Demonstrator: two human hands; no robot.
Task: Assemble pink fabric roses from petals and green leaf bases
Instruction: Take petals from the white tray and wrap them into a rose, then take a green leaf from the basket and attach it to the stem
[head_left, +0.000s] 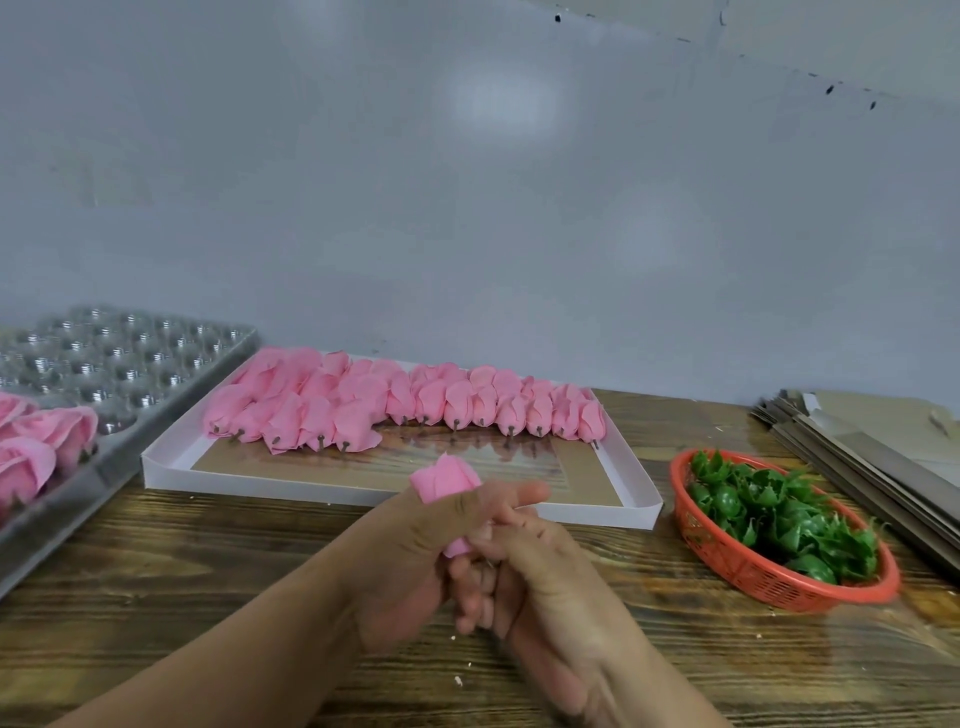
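Both hands are bunched together over the wooden table (208, 571), right in the middle. The left hand (415, 561) is curled around a pink rosebud (445, 480), thumb up along its side, so the top of the bud pokes out above the fist and a bit of pink shows below the thumb too. The right hand (535, 566) is tucked against the left from the right side, fingers curled in under the bud's bottom end. I think it's pinching the base or stem there, but the fingers overlap so much I honestly can't tell what it has. Both forearms come in from the bottom edge, angling toward each other.

Behind the hands there's a shallow white tray (641, 512) with rows of pink buds (405, 402) lying on their sides, little dark stems pointing toward the camera. To the right sits a red mesh basket (737, 569) full of green leaf bases (769, 509). On the left, a metal mould tray (145, 358) holds a few finished roses (47, 441) at its near end. Flat cardboard sheets (857, 441) are stacked far right.
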